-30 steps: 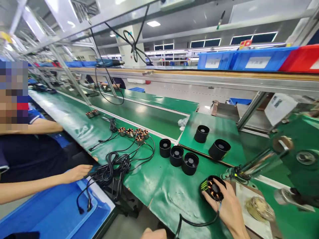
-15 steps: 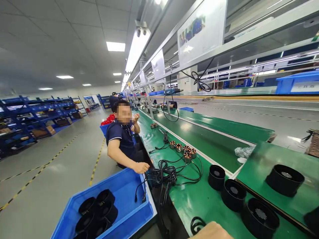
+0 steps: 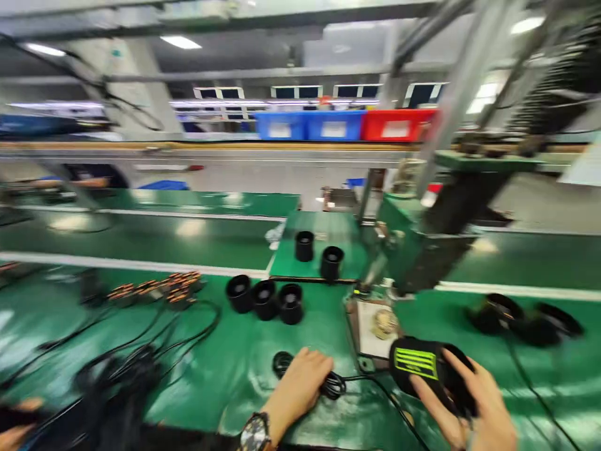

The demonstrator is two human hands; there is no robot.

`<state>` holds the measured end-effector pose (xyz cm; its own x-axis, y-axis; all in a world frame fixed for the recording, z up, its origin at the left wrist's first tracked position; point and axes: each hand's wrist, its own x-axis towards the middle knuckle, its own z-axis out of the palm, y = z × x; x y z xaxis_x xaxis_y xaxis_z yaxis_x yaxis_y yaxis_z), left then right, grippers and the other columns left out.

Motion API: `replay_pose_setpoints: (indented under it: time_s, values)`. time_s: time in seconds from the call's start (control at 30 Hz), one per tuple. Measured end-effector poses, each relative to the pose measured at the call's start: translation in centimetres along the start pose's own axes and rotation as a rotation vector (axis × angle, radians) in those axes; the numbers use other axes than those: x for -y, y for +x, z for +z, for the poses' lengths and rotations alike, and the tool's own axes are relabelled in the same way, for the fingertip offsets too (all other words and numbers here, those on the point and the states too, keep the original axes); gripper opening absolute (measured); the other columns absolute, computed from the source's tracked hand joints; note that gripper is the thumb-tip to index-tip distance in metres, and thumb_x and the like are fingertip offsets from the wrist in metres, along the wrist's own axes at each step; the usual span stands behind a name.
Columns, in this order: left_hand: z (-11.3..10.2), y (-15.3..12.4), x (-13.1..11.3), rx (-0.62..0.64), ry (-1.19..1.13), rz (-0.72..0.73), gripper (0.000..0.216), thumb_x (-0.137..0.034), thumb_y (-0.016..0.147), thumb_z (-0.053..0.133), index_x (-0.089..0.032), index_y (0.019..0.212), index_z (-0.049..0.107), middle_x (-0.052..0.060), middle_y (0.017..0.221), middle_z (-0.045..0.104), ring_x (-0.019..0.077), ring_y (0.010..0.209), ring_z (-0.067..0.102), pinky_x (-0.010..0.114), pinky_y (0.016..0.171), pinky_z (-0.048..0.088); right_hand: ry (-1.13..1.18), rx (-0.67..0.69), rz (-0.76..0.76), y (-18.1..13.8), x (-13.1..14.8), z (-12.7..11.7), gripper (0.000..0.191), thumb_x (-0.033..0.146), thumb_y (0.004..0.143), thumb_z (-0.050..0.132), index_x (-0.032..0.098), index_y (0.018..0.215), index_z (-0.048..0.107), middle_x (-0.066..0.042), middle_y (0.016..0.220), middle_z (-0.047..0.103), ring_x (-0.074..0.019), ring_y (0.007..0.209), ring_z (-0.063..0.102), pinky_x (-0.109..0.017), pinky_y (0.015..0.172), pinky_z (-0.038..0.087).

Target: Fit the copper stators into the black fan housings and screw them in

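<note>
My right hand grips a black round fan housing with a green striped label at the lower right, just above the green bench mat. A black cord runs from the housing leftward to a coiled bundle. My left hand, with a wristwatch on it, rests fingers curled on that coiled cord. Three black cylindrical housings stand in a row beyond my left hand. Two more stand on a raised green board. The picture is blurred by motion.
A small fixture with a brass-coloured part sits just beyond my right hand. Copper-wound stators and loose black cables lie at the left. Finished housings lie at the right. A green machine frame rises behind. Another person's fingers show bottom left.
The view has swung from the aisle and seated co-worker back to the bench. My right hand with the labelled housing is in view again, and my left hand now lies on the coiled cord.
</note>
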<state>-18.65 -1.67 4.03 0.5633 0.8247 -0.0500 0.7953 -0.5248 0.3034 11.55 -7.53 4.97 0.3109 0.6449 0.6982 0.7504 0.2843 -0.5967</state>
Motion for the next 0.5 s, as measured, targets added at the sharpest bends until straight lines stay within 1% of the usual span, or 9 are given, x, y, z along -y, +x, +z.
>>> replay_pose_setpoints:
  time_s: [0.03,0.1,0.17,0.23,0.3,0.33,0.4,0.43,0.5]
  values:
    - [0.3,0.8,0.3,0.036,0.002,-0.005,0.044,0.000,0.079,0.047,-0.021,0.114,0.065,0.011,0.116,0.074,0.0327,0.117,0.067,0.054,0.112,0.046,-0.037,-0.012,-0.014,0.4,-0.1,-1.0,0.062,0.072,0.092,0.074,0.022,0.129,0.068,-0.011,0.123,0.064,-0.0319,0.106,0.067,-0.041,0.085,0.063]
    - [0.8,2.0,0.5,0.080,0.004,-0.023,0.053,0.001,0.075,0.048,-0.019,0.121,0.065,0.013,0.126,0.071,0.0331,0.124,0.063,0.054,0.117,0.042,-0.061,-0.029,-0.021,1.3,-0.2,-1.6,0.056,0.066,0.096,0.072,0.022,0.131,0.067,-0.010,0.122,0.064,-0.0295,0.106,0.068,-0.039,0.086,0.062]
    - [1.1,2.5,0.3,0.110,-0.039,-0.072,0.057,-0.003,0.075,0.056,-0.018,0.130,0.063,0.014,0.135,0.067,0.0340,0.131,0.059,0.054,0.120,0.039,-0.036,-0.045,0.010,2.2,-0.5,-0.9,0.056,0.063,0.096,0.073,0.022,0.132,0.065,-0.010,0.121,0.064,-0.0278,0.104,0.068,-0.038,0.086,0.062]
    - [1.2,2.6,0.1,0.155,-0.114,-0.142,0.066,-0.015,0.074,0.071,-0.018,0.139,0.060,0.016,0.145,0.063,0.0366,0.139,0.053,0.055,0.125,0.034,0.021,-0.035,0.059,3.1,-1.0,0.2,0.060,0.063,0.092,0.076,0.021,0.132,0.064,-0.011,0.122,0.065,-0.0281,0.105,0.069,-0.040,0.091,0.061]
    - [1.0,2.6,0.0,0.201,-0.184,-0.208,0.087,-0.027,0.066,0.085,-0.016,0.147,0.056,0.019,0.152,0.057,0.0395,0.147,0.046,0.056,0.129,0.027,0.095,-0.013,0.133,3.9,-1.7,1.5,0.067,0.064,0.088,0.079,0.019,0.134,0.062,-0.012,0.122,0.067,-0.0295,0.104,0.070,-0.044,0.095,0.061]
    - [0.9,2.6,-0.1,0.215,-0.212,-0.230,0.096,-0.030,0.062,0.088,-0.016,0.151,0.053,0.019,0.156,0.054,0.0403,0.150,0.043,0.056,0.131,0.025,0.125,0.003,0.174,4.3,-2.1,2.1,0.072,0.065,0.085,0.081,0.018,0.135,0.061,-0.013,0.122,0.068,-0.0307,0.105,0.070,-0.046,0.097,0.060]
    - [0.6,2.9,-0.3,0.207,-0.276,-0.241,0.101,-0.030,0.061,0.087,-0.015,0.154,0.050,0.020,0.161,0.049,0.0398,0.153,0.040,0.053,0.132,0.025,0.163,0.037,0.243,5.3,-2.7,3.2,0.082,0.067,0.079,0.083,0.016,0.138,0.058,-0.015,0.123,0.069,-0.0334,0.107,0.070,-0.050,0.100,0.059]
    - [0.5,3.3,-0.5,0.176,-0.319,-0.229,0.097,-0.030,0.064,0.084,-0.015,0.153,0.050,0.019,0.162,0.048,0.0385,0.153,0.040,0.052,0.132,0.026,0.176,0.058,0.267,5.7,-2.9,3.7,0.086,0.067,0.076,0.084,0.016,0.140,0.056,-0.016,0.126,0.068,-0.0347,0.110,0.069,-0.052,0.102,0.058]
    - [0.4,4.4,-1.0,0.068,-0.421,-0.180,0.084,-0.028,0.072,0.074,-0.017,0.152,0.051,0.017,0.164,0.047,0.0357,0.153,0.042,0.051,0.131,0.029,0.201,0.103,0.304,6.5,-3.0,4.5,0.092,0.066,0.074,0.085,0.016,0.144,0.053,-0.017,0.130,0.067,-0.0362,0.115,0.068,-0.053,0.105,0.056]
